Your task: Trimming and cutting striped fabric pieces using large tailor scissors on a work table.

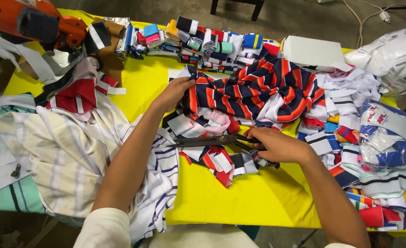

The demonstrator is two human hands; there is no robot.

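**Scissors held flat over the scrap pile, striped fabric pinned at the far end**

Scissors [214, 140] are gripped in the right hand [276, 146], fingers closed through the handles, blades pointing toward 9 o'clock and lying low across a heap of collar scraps [212, 158]. From this angle it can't be told whether the blades are parted or shut. The right forearm comes in from about 5 o'clock.

The left hand [175, 92] is stretched out toward 12 o'clock, fingers curled and pinched on the edge of the navy, orange and white striped fabric [263, 89], which is bunched up just past the scissors.

Everything sits on a yellow table [240, 197]. At 9 o'clock a cream striped cloth [60, 151] is spread out, partly under the left arm. Folded rib pieces [207, 43] are stacked at 12 o'clock, with a white box [311, 50] beside them. More trim piles [373, 151] crowd 3 o'clock, close against the right wrist. An orange machine [33, 20] is seen at 10 o'clock.
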